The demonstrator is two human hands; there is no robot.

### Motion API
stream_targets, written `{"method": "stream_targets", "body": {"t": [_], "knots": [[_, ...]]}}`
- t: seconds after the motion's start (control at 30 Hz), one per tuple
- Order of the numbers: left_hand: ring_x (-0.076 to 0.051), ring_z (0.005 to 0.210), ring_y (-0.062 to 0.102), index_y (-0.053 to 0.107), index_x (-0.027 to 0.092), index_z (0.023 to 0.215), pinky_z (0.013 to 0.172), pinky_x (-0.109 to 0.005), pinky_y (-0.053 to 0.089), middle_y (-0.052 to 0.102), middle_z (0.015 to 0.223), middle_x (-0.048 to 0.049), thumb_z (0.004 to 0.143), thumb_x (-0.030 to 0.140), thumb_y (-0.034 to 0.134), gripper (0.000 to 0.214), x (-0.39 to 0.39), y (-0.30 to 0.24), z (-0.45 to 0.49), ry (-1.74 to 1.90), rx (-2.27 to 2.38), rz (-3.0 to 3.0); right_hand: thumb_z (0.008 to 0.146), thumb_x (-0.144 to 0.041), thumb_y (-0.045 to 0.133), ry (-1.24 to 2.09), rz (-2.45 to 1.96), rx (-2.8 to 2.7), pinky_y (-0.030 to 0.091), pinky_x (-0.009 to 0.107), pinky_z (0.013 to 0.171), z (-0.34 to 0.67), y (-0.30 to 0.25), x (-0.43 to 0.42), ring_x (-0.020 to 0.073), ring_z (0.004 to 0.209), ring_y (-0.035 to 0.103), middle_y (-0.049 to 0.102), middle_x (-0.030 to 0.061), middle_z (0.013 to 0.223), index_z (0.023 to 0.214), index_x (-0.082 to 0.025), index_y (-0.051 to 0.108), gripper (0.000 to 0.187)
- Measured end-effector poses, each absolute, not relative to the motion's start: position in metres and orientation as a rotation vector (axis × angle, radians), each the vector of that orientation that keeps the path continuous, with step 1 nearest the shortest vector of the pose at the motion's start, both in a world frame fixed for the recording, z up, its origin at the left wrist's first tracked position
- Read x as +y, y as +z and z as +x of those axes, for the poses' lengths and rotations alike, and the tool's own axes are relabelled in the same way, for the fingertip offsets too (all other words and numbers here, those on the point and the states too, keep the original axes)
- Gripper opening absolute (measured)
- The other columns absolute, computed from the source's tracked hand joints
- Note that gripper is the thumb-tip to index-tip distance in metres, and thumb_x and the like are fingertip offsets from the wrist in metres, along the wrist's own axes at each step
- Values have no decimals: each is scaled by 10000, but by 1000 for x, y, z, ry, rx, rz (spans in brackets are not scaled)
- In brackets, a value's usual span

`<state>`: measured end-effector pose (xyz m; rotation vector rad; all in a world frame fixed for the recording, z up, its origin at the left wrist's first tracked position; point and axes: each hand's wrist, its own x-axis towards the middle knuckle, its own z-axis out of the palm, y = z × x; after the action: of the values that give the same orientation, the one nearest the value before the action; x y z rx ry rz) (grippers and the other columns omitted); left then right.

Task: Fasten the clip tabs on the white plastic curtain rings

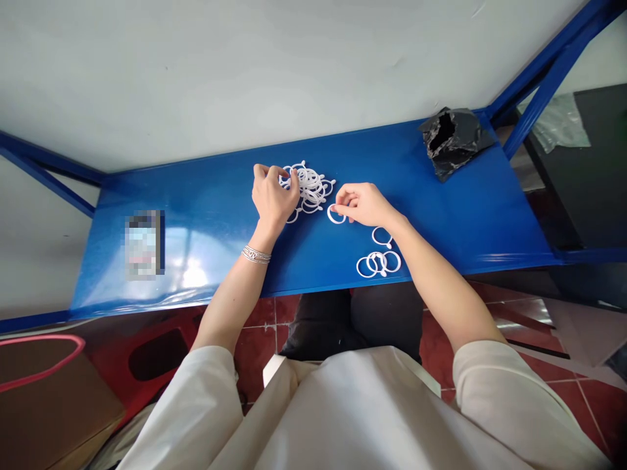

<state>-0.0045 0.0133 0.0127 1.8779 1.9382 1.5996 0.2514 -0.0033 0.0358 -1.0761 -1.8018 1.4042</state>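
The left hand is at the left edge of a heap of white rings on the far middle part of a blue table. Its fingers are bent, with the thumb beside the rings; whether they grip one cannot be told. A beaded bracelet circles that wrist.

To the right of the heap and a little nearer, the right hand pinches a single white ring between thumb and fingertips, the other fingers curled in. The ring is just apart from the heap, near the table's surface; whether it touches the surface is unclear. The heaped rings overlap in a tangle, and several show a small tab on the rim.

Nearer, below the right wrist, lies a loose ring, its tab toward the near side. Just beyond its near side, close to the table's near edge, is a small group of overlapping rings.

A crumpled black bag sits at the far right corner, and a pixelated object lies on the left part of the table.
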Motion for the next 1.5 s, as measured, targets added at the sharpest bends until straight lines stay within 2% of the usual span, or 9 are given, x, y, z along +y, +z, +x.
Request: {"method": "stream_targets", "body": {"t": [0.13, 0.33, 0.4, 0.53, 0.6, 0.73, 1.0, 1.23, 1.5], "knots": [[-189, 754, 592, 681, 228, 914, 704, -371, 506, 694, 971, -101, 961, 467, 843, 293, 6, 20, 4, 1583, 1762, 1921, 756, -542, 998, 1358, -994, -1709, 433, 287, 585, 250, 33, 1, 135, 643, 582, 710, 34, 790, 834, -186, 702, 469], [-68, 543, 472, 723, 206, 980, 585, -282, 413, 765, 943, -39, 982, 559, 837, 372, -23, 29, 36, 1304, 1196, 1994, 671, -512, 1051, 1453, -900, -1589, 495, 278, 652, 246, 30, 4, 141, 692, 626, 707, 15, 765, 820, -179, 701, 506], [-55, 514, 474, 722, 201, 1019, 547, -265, 392, 783, 942, -39, 969, 566, 859, 393, -28, 27, 44, 1244, 1102, 1917, 648, -484, 1064, 1472, -900, -1552, 492, 253, 602, 246, 30, 3, 132, 667, 629, 716, 9, 760, 837, -183, 691, 515], [-59, 512, 528, 707, 201, 1013, 505, -244, 388, 761, 909, -30, 969, 611, 853, 437, -27, 21, 47, 1220, 1037, 1743, 635, -405, 1073, 1554, -1014, -1448, 332, 211, 378, 245, 35, 0, 79, 449, 515, 722, -23, 708, 926, -199, 662, 544], [-64, 532, 554, 693, 209, 1017, 501, -240, 410, 746, 925, -28, 951, 660, 856, 484, -25, 21, 46, 1238, 1024, 1637, 670, -428, 1065, 1649, -1015, -1417, 315, 219, 333, 245, 41, -2, 81, 389, 493, 687, -31, 632, 886, -194, 657, 518], [-56, 478, 461, 638, 227, 1011, 441, -237, 368, 625, 799, 14, 908, 732, 861, 562, -24, 29, 47, 1115, 917, 1393, 683, -452, 1084, 1736, -909, -1387, 381, 220, 347, 247, 51, -5, 88, 398, 513, 622, -41, 557, 805, -173, 674, 511], [-29, 463, 280, 458, 212, 667, 415, -191, 253, 334, 568, 90, 799, 668, 961, 692, -25, 59, 40, 762, 831, 1194, 724, -540, 1087, 1901, -669, -1404, 297, 205, 360, 233, 44, -14, 42, 421, 415, 540, -71, 586, 806, -156, 692, 557], [-38, 432, 230, 527, 202, 625, 396, -211, 244, 252, 528, 83, 860, 808, 846, 724, -25, 50, 43, 840, 713, 1193, 812, -615, 1020, 1869, -599, -1441, 259, 209, 370, 231, 44, -16, 41, 407, 407, 494, -79, 559, 777, -149, 697, 568], [-72, 417, 488, 514, 215, 722, 421, -266, 475, 521, 640, 42, 952, 772, 795, 665, -26, 36, 45, 1085, 749, 1262, 694, -610, 1086, 1572, -772, -1352, 563, 264, 528, 239, 40, -4, 120, 553, 642, 751, 1, 759, 903, -188, 689, 617]]}}
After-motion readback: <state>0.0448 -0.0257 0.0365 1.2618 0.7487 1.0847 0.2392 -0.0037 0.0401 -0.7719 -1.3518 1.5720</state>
